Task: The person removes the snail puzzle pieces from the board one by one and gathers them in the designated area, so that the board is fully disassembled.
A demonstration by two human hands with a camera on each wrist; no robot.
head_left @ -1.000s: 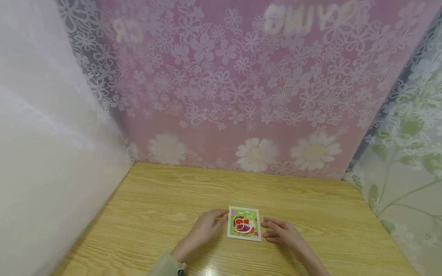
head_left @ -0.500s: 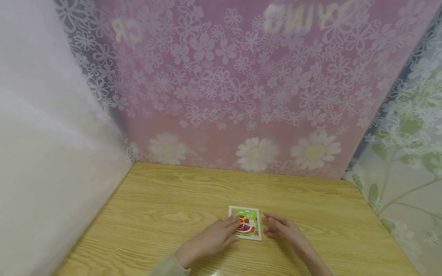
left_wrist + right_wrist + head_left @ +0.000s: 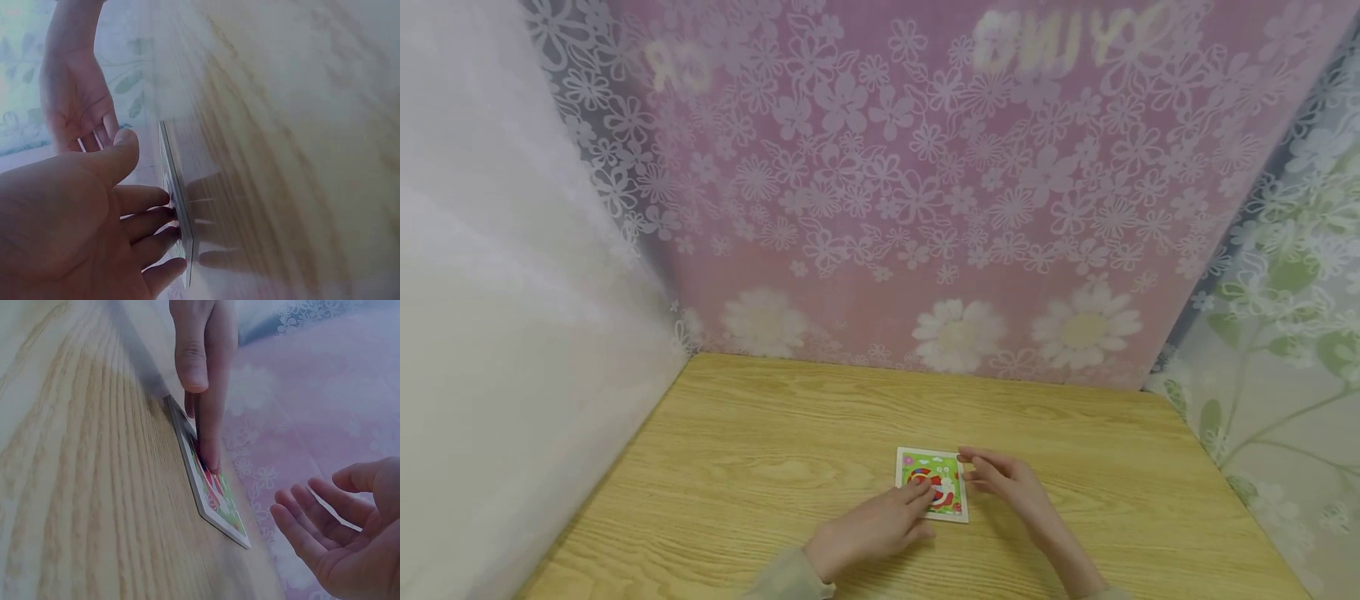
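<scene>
A small square picture puzzle (image 3: 950, 502) in a white frame lies flat on the table; it shows a red snail on a green ground. My left hand (image 3: 876, 527) reaches over its lower left part with nearly straight fingers, and the fingertips rest on the picture, hiding part of the snail. In the left wrist view those fingertips meet the puzzle's face beside its thin edge (image 3: 181, 219). My right hand (image 3: 1017, 492) hovers by the upper right corner with loosely bent fingers. The right wrist view shows this right hand (image 3: 350, 531) apart from the board, holding nothing.
The wooden table (image 3: 760, 442) reaches to a pink flowered curtain (image 3: 880, 325) at the back. A white sheet (image 3: 535, 333) hangs on the left, and a leaf-patterned curtain (image 3: 1292, 350) on the right.
My left hand has moved from the puzzle's left edge onto its face, sliding right across the snail. My right hand has shifted up and left, closer to the upper right corner. The puzzle stays put.
</scene>
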